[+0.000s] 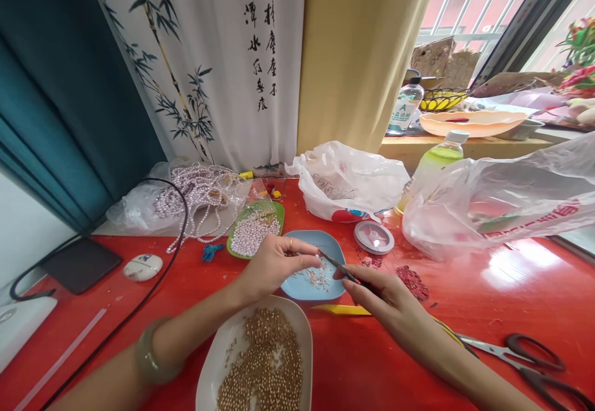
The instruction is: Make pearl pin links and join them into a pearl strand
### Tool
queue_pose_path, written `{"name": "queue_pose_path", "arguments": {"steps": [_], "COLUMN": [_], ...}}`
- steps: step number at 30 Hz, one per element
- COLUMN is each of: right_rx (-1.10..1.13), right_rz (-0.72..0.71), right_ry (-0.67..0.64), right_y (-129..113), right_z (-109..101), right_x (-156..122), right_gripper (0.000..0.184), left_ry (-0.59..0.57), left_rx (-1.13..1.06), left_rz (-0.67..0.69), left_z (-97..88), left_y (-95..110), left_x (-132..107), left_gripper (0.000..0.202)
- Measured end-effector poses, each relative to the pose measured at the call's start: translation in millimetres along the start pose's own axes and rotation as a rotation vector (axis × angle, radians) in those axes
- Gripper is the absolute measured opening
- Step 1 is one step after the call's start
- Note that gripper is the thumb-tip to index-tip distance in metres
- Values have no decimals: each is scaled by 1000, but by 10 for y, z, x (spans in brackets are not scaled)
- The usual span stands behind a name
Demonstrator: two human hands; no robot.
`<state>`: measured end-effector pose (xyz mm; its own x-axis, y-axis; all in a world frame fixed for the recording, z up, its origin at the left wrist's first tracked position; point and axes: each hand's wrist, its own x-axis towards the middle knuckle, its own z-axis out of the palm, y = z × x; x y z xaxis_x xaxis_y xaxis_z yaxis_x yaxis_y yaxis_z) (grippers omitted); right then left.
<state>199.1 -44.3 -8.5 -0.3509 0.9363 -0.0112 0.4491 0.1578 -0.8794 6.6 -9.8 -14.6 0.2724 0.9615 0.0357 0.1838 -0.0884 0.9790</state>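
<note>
My left hand [274, 265] hovers over the blue dish [297, 289], its thumb and forefinger pinched on something too small to name. My right hand [379, 296] grips slim dark pliers [335, 264] whose tip points at the left fingertips above the dish. Thin metal pins lie in the blue dish. A white dish [223, 352] of gold beads sits in front of my left wrist. Behind it, a green tray [253, 232] holds white pearls. A green bangle [149, 355] circles my left forearm.
Scissors [520, 352] lie at the right on the red table [511, 299]. Plastic bags [493, 203], a thread spool [374, 237], a green bottle [434, 160], pearl strands [199, 197], a black cable [153, 287] and a white mouse [142, 266] surround the work spot.
</note>
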Motion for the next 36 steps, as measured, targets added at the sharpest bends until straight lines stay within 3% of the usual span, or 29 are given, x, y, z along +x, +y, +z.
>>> {"name": "queue_pose_path", "arguments": {"steps": [8, 19, 27, 33, 36], "right_rx": [61, -20, -401, -976, -885], "right_rz": [-10, -56, -217, -407, -357], "right_ry": [40, 11, 107, 404, 380], "right_y": [19, 61, 58, 156, 119], "right_z": [13, 0, 11, 62, 38], "right_x": [-29, -2, -22, -67, -67], "right_gripper": [29, 24, 30, 33, 33], "left_ry": [24, 35, 70, 89, 78], "left_rx": [-1, 47, 100, 143, 74], "left_rz": [81, 128, 169, 175, 116], "left_z": [22, 16, 53, 90, 84], "left_y": [50, 15, 83, 108, 107], "left_x": [-46, -45, -93, -131, -116], "left_gripper": [10, 11, 11, 18, 15]}}
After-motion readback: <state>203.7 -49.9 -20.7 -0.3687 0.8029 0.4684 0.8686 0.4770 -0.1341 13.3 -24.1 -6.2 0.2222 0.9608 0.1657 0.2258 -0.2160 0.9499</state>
